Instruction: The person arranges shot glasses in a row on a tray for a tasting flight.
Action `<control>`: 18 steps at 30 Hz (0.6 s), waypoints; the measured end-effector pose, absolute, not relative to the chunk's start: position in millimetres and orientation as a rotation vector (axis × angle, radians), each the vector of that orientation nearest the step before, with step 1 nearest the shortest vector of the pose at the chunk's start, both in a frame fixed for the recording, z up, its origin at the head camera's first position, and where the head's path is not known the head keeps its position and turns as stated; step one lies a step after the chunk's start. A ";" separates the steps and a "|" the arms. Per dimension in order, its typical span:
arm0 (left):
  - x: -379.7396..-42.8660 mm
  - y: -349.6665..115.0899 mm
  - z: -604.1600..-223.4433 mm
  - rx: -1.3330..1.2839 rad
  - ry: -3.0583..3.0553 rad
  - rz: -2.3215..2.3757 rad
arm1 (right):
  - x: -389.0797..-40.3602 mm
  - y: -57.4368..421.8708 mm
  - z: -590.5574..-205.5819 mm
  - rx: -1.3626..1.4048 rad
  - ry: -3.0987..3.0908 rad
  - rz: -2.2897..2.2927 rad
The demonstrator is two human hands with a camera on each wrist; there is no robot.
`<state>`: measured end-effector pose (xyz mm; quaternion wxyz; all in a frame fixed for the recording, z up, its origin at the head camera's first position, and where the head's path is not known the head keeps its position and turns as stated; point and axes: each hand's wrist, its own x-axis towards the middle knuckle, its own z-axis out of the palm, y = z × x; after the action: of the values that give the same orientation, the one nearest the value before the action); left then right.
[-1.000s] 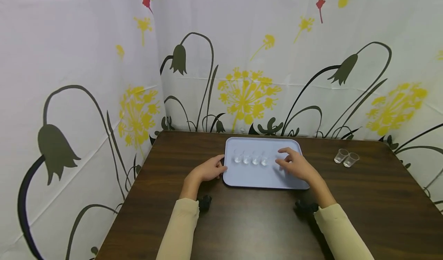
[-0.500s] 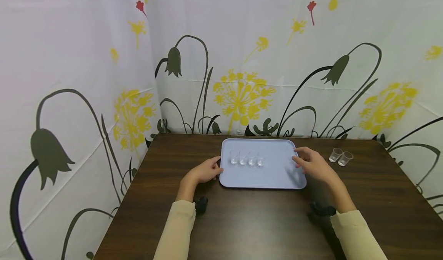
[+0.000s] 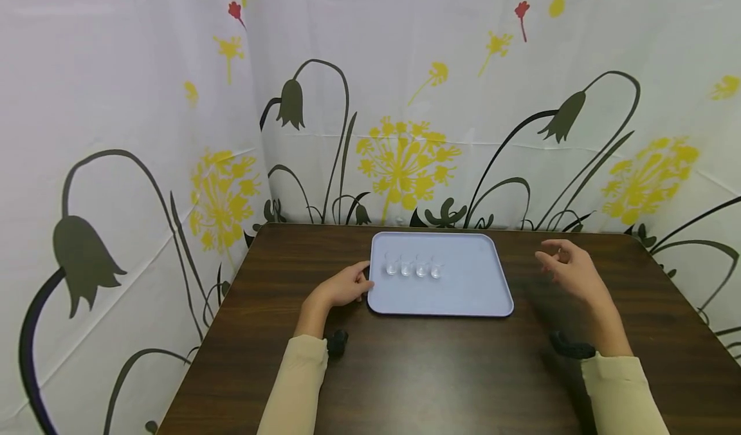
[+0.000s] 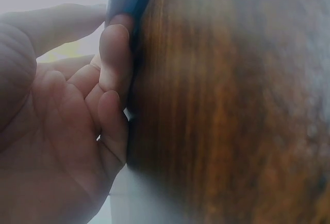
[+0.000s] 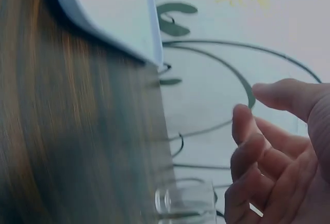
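My left hand [image 3: 341, 286] grips the left rim of a pale blue tray [image 3: 475, 284]. In the left wrist view its thumb [image 4: 72, 25] lies over the rim and its fingers [image 4: 114, 53] are at the underside. Several small clear plastic cups [image 3: 406, 268] stand in a short row on the tray's left half. Right of the tray, above the table, my right hand [image 3: 576, 274] has its fingers loosely bent and holds nothing. Two more clear cups [image 5: 188, 198] show beside its fingers in the right wrist view; the hand hides them in the head view.
A dark wooden table [image 3: 428, 370] lies under everything. Behind it and to the left hangs a white curtain [image 3: 405, 36] with printed flowers. Black wrist cameras [image 3: 570, 346] are strapped to both wrists.
My right hand has moved right from over the tray, past its edge, to the two loose cups. The left hand has stayed on the tray's rim. The head view has shifted slightly.
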<state>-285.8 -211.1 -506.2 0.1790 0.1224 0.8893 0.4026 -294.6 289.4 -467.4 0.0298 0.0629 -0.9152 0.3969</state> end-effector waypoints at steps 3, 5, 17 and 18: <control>-286.0 -210.4 -505.1 0.340 2.521 1.131 | -295.0 301.6 -467.3 0.138 -2.802 1.224; -285.7 -210.1 -504.7 0.337 2.526 1.130 | -295.6 307.9 -467.2 0.098 -2.794 1.231; -283.7 -211.0 -507.0 0.341 2.510 1.154 | -301.4 326.6 -471.4 -0.126 -2.842 1.233; -283.9 -211.5 -506.9 0.342 2.510 1.155 | -302.3 327.3 -472.0 -0.134 -2.854 1.216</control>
<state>-283.9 -211.5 -506.9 0.1776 0.1210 0.8872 0.4083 -302.3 327.3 -472.0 0.0181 -0.0430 -0.9189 0.3916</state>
